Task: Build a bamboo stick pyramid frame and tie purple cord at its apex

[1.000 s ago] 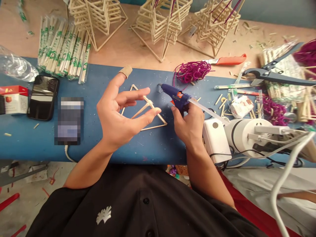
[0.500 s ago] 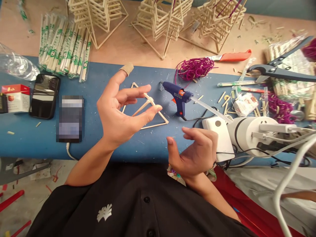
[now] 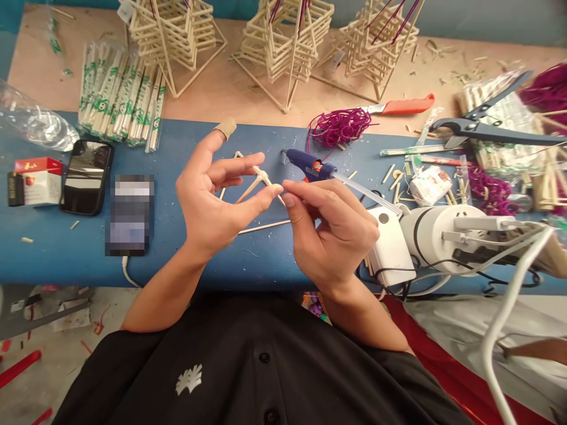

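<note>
A small frame of thin wooden sticks [image 3: 248,192], with a joint at its top, is over the blue mat. My left hand [image 3: 212,198] curves round that joint, its thumb and a finger on either side of it, gripping the frame. The index finger is raised and wears a tan finger cover [image 3: 227,127]. My right hand [image 3: 333,227] is closed in a pinch against the left thumb tip; what it pinches, if anything, is too small to make out. It partly hides the blue glue gun [image 3: 305,162], which has a clear glue stick in its back.
Stacked stick structures [image 3: 283,47] stand at the back. Wrapped chopsticks [image 3: 119,97], two phones [image 3: 86,177] and a small box [image 3: 42,180] lie left. Purple cord [image 3: 339,127], an orange-handled knife [image 3: 407,105], cutters [image 3: 491,127] and a white power strip [image 3: 436,236] with cables lie right.
My right hand has moved left and up, closing its fingers into a pinch at my left thumb. My left hand keeps its place round the stick frame. The view has shifted slightly.
</note>
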A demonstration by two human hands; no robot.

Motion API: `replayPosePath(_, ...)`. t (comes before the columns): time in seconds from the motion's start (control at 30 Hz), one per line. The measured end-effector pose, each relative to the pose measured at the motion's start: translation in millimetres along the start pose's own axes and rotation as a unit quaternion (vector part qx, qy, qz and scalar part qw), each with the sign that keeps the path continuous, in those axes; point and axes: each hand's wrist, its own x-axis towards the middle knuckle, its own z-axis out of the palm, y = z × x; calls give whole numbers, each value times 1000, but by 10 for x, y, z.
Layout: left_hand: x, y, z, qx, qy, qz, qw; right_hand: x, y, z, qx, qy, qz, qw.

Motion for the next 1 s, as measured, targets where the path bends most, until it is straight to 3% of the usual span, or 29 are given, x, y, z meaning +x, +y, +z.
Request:
replayPosePath(0.43, -5, -44, 0, -2, 1, 14, 1000, 317, -117, -68, -30, 38, 34, 998)
replayPosePath(0.63, -5, -15, -4, -21, -3, 19, 1000, 450, -15, 31, -37, 18, -13, 999)
replayPosePath(0.73, -6, -5, -8, -25, -3, 13, 1000, 489, 60, 33, -20, -36, -55, 998)
replayPosePath(0.87, -6, -3, 0, -29, 0, 10, 1000, 467, 129, -24, -48, -119, -34, 991)
replayPosePath(1.0, -4, -8, 10, -31, 8, 20, 999, 435, 148, -57, -81, -100, -25, 991)
